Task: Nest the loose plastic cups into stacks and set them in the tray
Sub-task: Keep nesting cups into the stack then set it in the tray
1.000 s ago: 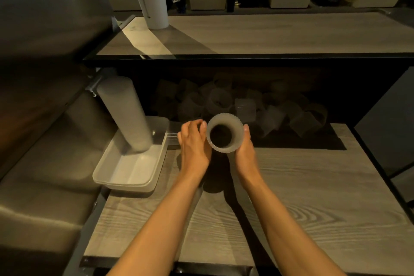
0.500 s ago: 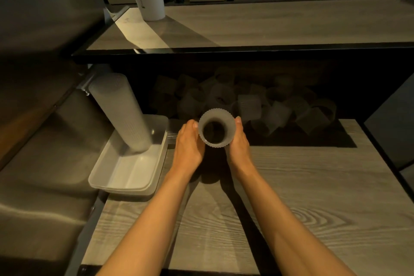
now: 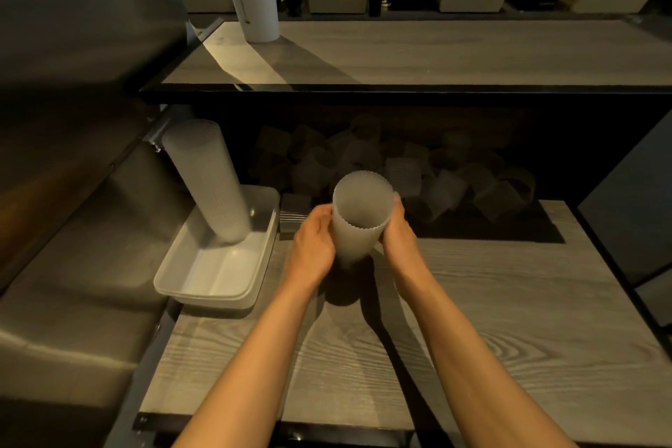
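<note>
Both hands, left hand (image 3: 313,243) and right hand (image 3: 399,233), curl around the upright cup stack (image 3: 360,218); the tray (image 3: 214,267) lies leftward, nearer the left hand, probably next.

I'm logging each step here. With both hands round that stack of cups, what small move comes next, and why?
Probably carry the stack of cups left toward the tray. Left hand and right hand hold it upright above the table, and the tray has bare floor beside the tall stack leaning there.

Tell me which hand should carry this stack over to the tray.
Probably left. The left hand grips the stack on the side facing the tray; the right hand would cross over.
</note>
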`<act>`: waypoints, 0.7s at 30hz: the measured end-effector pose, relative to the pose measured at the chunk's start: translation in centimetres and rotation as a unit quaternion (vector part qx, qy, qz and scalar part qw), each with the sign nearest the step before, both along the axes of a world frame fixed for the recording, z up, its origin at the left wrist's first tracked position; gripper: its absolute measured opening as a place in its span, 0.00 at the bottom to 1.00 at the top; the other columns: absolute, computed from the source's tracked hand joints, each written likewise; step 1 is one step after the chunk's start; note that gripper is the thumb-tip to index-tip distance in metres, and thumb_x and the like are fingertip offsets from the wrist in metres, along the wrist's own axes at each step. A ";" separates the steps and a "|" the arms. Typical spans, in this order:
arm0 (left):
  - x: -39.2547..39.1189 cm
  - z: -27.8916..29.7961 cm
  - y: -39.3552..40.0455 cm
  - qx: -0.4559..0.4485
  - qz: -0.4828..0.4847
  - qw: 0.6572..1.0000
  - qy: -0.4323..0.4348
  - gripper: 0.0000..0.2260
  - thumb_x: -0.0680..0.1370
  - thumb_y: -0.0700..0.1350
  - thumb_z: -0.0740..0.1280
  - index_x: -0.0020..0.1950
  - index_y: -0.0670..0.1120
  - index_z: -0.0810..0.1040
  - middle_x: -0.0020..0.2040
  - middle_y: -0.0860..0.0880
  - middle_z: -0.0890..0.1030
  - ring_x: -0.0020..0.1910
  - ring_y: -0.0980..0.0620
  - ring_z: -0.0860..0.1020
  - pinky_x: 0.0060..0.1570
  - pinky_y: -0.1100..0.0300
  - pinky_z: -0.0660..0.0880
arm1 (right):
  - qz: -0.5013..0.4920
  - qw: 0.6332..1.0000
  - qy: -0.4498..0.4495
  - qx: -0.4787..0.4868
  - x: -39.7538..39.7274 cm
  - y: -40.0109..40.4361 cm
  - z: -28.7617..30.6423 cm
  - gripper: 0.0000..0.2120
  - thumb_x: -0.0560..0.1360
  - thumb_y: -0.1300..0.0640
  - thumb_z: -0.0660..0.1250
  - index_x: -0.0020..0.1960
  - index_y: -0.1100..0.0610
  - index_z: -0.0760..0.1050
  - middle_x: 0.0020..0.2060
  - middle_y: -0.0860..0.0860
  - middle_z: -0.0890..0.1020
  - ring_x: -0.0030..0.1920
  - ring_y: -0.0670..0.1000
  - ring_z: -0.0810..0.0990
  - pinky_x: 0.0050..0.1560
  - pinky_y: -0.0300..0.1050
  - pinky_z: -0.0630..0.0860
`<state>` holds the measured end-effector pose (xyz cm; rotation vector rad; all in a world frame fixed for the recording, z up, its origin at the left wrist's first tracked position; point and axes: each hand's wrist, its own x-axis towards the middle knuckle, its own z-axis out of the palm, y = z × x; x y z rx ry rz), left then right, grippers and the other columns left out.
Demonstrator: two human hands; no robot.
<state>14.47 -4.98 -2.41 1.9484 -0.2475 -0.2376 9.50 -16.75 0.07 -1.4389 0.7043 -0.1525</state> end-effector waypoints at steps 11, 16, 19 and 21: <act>-1.7 -0.6 0.4 0.067 0.041 0.997 -0.013 0.16 0.86 0.44 0.56 0.73 0.49 0.69 0.71 0.47 0.70 0.70 0.48 0.69 0.67 0.54 0.68 | 0.063 0.996 0.034 0.062 -2.1 0.3 0.9 0.25 0.86 0.40 0.45 0.74 0.51 0.67 0.66 0.52 0.76 0.62 0.51 0.75 0.64 0.48 0.72; -0.9 -0.3 1.7 0.127 0.069 0.986 -0.084 0.25 0.84 0.42 0.59 0.80 0.48 0.57 0.80 0.41 0.48 0.79 0.41 0.48 0.75 0.50 0.56 | 0.056 0.997 -0.032 0.037 -1.3 1.2 0.9 0.19 0.86 0.41 0.47 0.71 0.46 0.66 0.50 0.43 0.76 0.49 0.39 0.74 0.51 0.36 0.73; 0.3 -0.1 2.0 0.119 0.071 0.990 -0.027 0.27 0.84 0.44 0.60 0.81 0.51 0.54 0.81 0.41 0.45 0.80 0.40 0.45 0.76 0.47 0.55 | 0.056 0.998 -0.033 0.021 -0.3 1.8 1.0 0.26 0.85 0.38 0.48 0.76 0.49 0.66 0.56 0.47 0.77 0.53 0.41 0.75 0.60 0.42 0.72; 0.8 -0.2 2.0 0.136 0.053 0.989 -0.020 0.28 0.84 0.44 0.59 0.82 0.52 0.52 0.81 0.41 0.43 0.80 0.40 0.44 0.76 0.46 0.54 | 0.049 0.998 -0.031 0.032 0.2 1.7 0.8 0.29 0.84 0.36 0.49 0.77 0.51 0.67 0.63 0.52 0.78 0.59 0.47 0.77 0.66 0.47 0.74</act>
